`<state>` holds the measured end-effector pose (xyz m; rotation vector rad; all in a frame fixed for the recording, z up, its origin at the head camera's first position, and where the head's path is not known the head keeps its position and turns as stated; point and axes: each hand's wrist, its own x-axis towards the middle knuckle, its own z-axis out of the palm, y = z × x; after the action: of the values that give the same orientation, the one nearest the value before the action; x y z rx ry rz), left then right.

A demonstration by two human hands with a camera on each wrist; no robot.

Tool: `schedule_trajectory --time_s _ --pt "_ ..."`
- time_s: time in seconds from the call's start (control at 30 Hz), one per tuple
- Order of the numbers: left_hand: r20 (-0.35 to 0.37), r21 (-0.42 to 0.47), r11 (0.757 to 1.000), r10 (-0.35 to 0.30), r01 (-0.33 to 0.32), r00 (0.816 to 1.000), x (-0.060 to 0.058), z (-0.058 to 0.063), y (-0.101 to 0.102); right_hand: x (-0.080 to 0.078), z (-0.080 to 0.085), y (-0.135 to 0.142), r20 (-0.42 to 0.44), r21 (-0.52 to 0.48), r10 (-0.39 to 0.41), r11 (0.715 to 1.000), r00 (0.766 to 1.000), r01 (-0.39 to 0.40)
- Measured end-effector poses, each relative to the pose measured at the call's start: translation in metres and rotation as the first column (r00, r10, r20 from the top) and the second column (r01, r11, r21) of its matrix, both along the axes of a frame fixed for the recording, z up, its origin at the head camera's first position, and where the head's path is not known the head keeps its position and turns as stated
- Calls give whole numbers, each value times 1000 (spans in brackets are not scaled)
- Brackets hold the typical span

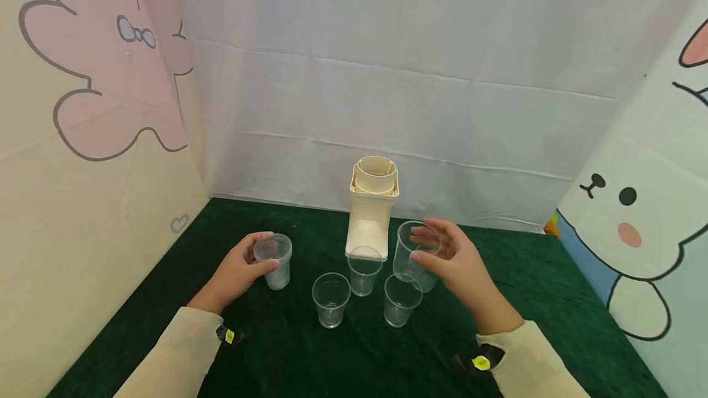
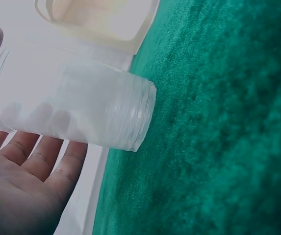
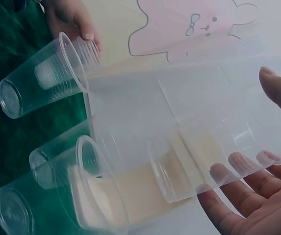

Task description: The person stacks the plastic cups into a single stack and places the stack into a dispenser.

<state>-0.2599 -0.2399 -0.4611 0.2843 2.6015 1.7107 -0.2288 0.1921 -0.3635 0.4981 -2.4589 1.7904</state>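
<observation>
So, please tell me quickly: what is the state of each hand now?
Left hand: holding a stack of clear cups.
Right hand: holding a clear cup.

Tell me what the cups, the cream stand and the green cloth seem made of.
Cups: likely thin plastic, clear and glossy; the cloth shows through their walls.
Stand: probably hard plastic, smooth and opaque, with clean, moulded-looking edges.
Cloth: perhaps velvet or plush, soft-looking; a short, fuzzy nap shows up close.
</observation>
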Motion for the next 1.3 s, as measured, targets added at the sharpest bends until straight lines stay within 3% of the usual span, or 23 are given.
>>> schedule_trajectory --time_s 0.27,0.83,1.03,1.3 --pt "5 3 1000 5 -5 1000 0 -1 0 -6 10 -30 44 -12 50 999 998 -50" --pt "-21 -29 999 25 -25 999 -2 -1 -1 -20 10 -91 71 -61 160 986 985 -155" --pt "-23 -32 999 27 -27 999 -2 0 -1 -26 17 -112 95 -46 196 980 976 -192" --pt "-13 -31 999 32 -32 999 -3 -2 3 -30 21 -139 65 -7 229 974 971 -229"
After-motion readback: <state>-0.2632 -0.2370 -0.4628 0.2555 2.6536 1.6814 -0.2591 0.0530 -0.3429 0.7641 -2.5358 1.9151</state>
